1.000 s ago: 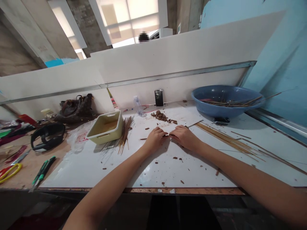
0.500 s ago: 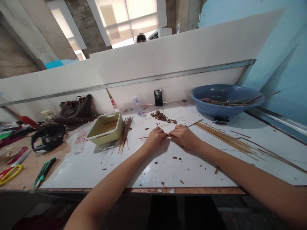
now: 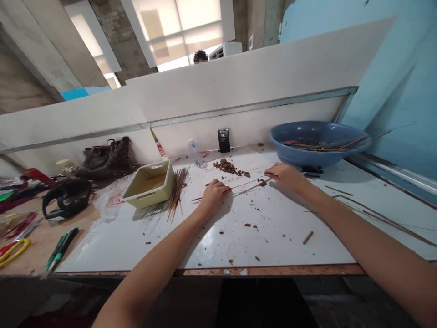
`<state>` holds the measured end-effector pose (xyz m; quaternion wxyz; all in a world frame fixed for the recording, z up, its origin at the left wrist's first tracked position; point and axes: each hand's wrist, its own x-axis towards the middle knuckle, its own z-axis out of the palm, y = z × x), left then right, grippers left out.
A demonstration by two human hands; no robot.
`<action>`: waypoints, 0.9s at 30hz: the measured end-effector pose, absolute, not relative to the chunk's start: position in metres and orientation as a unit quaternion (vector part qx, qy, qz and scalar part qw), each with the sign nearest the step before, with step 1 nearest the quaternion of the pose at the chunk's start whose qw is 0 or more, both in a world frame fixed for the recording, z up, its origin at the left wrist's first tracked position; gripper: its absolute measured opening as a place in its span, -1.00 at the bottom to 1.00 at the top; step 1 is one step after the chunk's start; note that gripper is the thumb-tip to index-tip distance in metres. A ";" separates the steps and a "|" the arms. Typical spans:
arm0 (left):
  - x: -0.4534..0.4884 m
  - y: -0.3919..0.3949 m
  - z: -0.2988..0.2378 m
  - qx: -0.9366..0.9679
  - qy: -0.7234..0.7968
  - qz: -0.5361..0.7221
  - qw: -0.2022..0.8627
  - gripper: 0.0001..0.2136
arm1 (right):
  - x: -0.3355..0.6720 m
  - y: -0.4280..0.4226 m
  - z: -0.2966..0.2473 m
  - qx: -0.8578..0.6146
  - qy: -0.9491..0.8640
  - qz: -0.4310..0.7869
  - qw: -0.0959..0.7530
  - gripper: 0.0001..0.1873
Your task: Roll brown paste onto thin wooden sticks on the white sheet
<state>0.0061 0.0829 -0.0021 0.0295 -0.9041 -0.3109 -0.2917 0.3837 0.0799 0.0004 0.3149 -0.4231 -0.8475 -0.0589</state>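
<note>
My left hand rests on the white tabletop with its fingers curled on a thin bamboo stick. The stick runs right towards my right hand, which pinches its far end, where a small lump of brown paste clings. Both hands lie low on the table, about a hand's width apart. A heap of brown paste bits lies just beyond the stick.
A blue basin with sticks stands at the back right. A yellow tray and a bundle of sticks lie to the left. Bottle, phone, bag, headset, scissors.
My hands were together over the stick; now they have drawn apart, the right one sliding right and away along it. The view has shifted slightly.
</note>
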 end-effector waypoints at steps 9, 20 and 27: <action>0.012 0.078 -0.004 -0.889 -0.328 -0.320 0.008 -0.93 | 0.359 0.074 -0.007 -0.511 -0.810 -0.019 0.287 -0.66; 0.017 0.073 -0.006 -0.888 -0.319 -0.331 -0.003 -0.91 | 0.333 0.060 -0.008 -0.510 -0.747 0.002 0.426 -0.63; 0.022 0.066 -0.007 -0.898 -0.290 -0.332 -0.001 -0.88 | 0.285 0.029 0.007 -0.311 -0.888 -0.044 0.335 -0.72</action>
